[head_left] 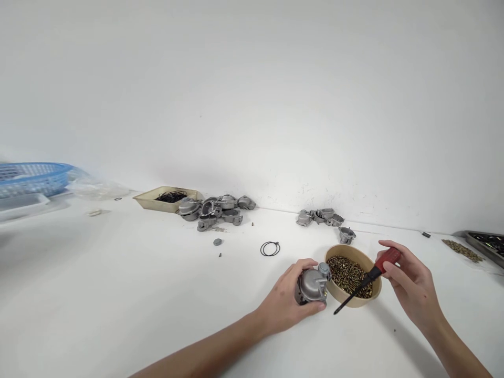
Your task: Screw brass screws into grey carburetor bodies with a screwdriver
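Observation:
My left hand is closed around a grey metal carburetor bowl with a round cap on top, just left of a tan bowl. Brass-coloured screws fill much of that bowl. A screwdriver with a red and black handle sits in the fingers of my right hand. Its dark shaft slants down to the left across the bowl, and the tip is a little apart from the metal part. Left of my left hand lie thin black O-rings.
Along the wall stand a pile of grey metal parts, a smaller group and a cream tray of black rings. A blue basket is far left. Loose screws and a dark tray lie at right.

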Action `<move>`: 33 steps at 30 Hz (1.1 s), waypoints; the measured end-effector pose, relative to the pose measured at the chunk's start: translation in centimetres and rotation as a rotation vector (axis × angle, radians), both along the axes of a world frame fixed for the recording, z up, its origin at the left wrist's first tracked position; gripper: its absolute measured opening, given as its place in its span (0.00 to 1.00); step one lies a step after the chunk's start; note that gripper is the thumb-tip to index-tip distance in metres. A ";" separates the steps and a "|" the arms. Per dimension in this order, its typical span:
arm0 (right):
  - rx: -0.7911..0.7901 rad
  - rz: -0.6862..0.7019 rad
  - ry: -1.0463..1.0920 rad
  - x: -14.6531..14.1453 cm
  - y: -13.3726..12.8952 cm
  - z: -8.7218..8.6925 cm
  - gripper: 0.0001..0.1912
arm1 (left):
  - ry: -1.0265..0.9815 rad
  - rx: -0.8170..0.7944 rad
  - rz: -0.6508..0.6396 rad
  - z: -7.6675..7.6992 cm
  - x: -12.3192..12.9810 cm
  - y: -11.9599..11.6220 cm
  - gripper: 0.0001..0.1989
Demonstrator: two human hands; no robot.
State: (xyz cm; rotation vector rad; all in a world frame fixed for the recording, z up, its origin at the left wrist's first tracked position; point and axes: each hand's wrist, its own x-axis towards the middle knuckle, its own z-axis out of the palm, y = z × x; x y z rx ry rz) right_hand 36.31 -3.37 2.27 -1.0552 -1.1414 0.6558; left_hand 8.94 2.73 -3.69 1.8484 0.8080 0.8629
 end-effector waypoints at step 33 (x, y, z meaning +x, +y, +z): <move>0.516 0.372 -0.871 -6.1 4.0 9.9 0.27 | -0.008 0.112 -0.120 -1.6 -2.0 2.0 0.33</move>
